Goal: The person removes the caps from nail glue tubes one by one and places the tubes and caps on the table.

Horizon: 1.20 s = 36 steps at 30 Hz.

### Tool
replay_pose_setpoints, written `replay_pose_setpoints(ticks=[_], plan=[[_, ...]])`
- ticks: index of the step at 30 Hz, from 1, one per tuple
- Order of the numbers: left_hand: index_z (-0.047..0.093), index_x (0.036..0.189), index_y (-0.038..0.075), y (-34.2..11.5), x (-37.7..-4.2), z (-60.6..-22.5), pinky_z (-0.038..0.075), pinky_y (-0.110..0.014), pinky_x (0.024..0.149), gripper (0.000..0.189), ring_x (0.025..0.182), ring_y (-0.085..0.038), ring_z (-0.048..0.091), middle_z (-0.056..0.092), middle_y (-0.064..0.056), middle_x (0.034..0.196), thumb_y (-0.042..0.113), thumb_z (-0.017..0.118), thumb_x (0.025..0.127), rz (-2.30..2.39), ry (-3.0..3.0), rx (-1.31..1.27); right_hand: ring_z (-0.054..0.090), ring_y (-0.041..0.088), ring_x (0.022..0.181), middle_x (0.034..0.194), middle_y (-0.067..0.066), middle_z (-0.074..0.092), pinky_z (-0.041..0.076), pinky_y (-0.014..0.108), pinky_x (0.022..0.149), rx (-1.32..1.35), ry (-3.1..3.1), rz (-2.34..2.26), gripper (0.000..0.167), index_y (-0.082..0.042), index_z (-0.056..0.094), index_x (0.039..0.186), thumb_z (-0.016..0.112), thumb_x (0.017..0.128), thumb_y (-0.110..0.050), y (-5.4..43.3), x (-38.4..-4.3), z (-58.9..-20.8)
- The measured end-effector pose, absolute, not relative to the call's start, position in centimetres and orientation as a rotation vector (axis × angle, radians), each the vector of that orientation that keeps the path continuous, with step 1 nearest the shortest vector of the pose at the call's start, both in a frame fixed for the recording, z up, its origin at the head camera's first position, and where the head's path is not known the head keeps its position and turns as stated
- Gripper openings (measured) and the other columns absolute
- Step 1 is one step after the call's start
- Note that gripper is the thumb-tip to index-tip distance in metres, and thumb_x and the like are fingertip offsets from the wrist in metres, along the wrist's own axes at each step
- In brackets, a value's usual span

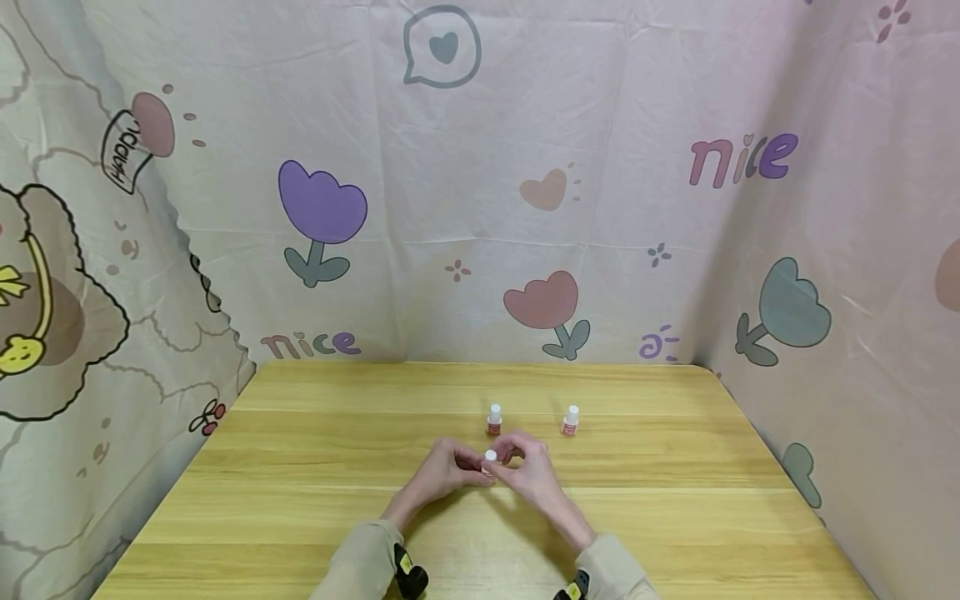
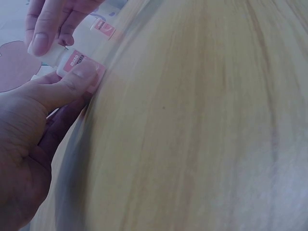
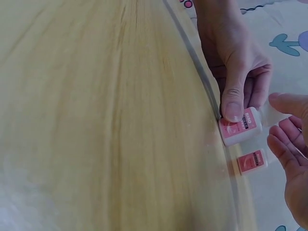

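A small white bottle [image 3: 245, 132] with a pink label and a white cap [image 1: 491, 456] stands upright on the table between both hands. My left hand [image 1: 444, 475] grips the body of this bottle, its thumb across the label in the left wrist view. On the other side, my right hand [image 1: 527, 469] pinches the cap between thumb and fingers. The cap is partly hidden by those fingers in the left wrist view.
Behind the hands stands a second capped bottle [image 1: 494, 421] with a darker red label. Farther right is a third bottle [image 1: 570, 422], pink-labelled. The wooden table [image 1: 322, 433] meets a printed cloth backdrop [image 1: 450, 208] at the back and sides.
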<state>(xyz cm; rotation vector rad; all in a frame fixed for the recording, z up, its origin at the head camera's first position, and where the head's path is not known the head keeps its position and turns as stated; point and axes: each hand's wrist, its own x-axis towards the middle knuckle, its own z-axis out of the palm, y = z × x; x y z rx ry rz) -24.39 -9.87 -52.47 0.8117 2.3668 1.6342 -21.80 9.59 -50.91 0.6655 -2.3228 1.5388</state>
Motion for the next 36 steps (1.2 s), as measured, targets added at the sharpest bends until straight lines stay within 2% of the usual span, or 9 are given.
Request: replay_pose_setpoints(ticks=[4, 12, 19, 27, 31, 36], plan=[[0.081, 0.094, 0.01, -9.87, -24.41, -52.51, 0.057, -0.019, 0.069, 0.017, 0.075, -0.015, 0.074, 0.08, -0.009, 0.089, 0.013, 0.086, 0.078, 1.637, 2.373, 0.822, 0.067, 0.019, 0.075, 0.085, 0.01, 0.072, 0.06, 0.031, 0.072, 0.697, -2.307, 1.532, 0.02, -0.004, 0.072, 0.091, 0.082, 0.076, 0.002, 9.59, -21.84, -50.95], [0.081, 0.093, 0.01, -9.85, -24.6, -52.67, 0.057, -0.018, 0.07, 0.015, 0.074, -0.005, 0.071, 0.08, -0.009, 0.089, 0.014, 0.085, 0.079, 1.599, 2.403, 0.815, 0.067, 0.027, 0.078, 0.085, 0.01, 0.072, 0.06, 0.03, 0.075, 0.719, -2.289, 1.543, 0.02, -0.004, 0.072, 0.091, 0.082, 0.076, 0.004, 9.62, -21.86, -50.93], [0.081, 0.096, 0.01, -9.92, -24.52, -52.67, 0.057, -0.019, 0.07, 0.018, 0.074, -0.006, 0.072, 0.08, -0.008, 0.091, 0.015, 0.086, 0.079, 1.621, 2.387, 0.818, 0.066, 0.021, 0.076, 0.085, 0.005, 0.072, 0.059, 0.03, 0.074, 0.612, -2.369, 1.535, 0.025, -0.009, 0.071, 0.091, 0.088, 0.073, -0.008, 9.55, -21.81, -50.82], [0.08, 0.095, 0.01, -9.82, -24.35, -52.45, 0.058, -0.019, 0.071, 0.018, 0.076, -0.011, 0.073, 0.08, -0.009, 0.091, 0.012, 0.085, 0.079, 1.643, 2.359, 0.799, 0.065, 0.013, 0.073, 0.082, 0.005, 0.072, 0.058, 0.03, 0.07, 0.596, -2.365, 1.489, 0.022, -0.009, 0.071, 0.088, 0.087, 0.074, -0.004, 9.45, -21.81, -50.87], [0.08, 0.095, 0.011, -9.86, -24.43, -52.53, 0.058, -0.019, 0.071, 0.017, 0.076, -0.009, 0.073, 0.08, -0.008, 0.091, 0.013, 0.085, 0.079, 1.624, 2.372, 0.794, 0.066, 0.013, 0.074, 0.083, 0.007, 0.073, 0.059, 0.034, 0.07, 0.625, -2.347, 1.49, 0.021, -0.008, 0.072, 0.088, 0.086, 0.074, -0.002, 9.52, -21.85, -51.03], [0.081, 0.095, 0.011, -9.87, -24.59, -52.66, 0.057, -0.018, 0.07, 0.017, 0.076, -0.007, 0.072, 0.08, -0.008, 0.091, 0.015, 0.085, 0.079, 1.595, 2.399, 0.808, 0.067, 0.016, 0.074, 0.082, 0.008, 0.072, 0.06, 0.032, 0.071, 0.667, -2.323, 1.482, 0.019, -0.007, 0.072, 0.089, 0.083, 0.076, 0.002, 9.55, -21.97, -51.2]])
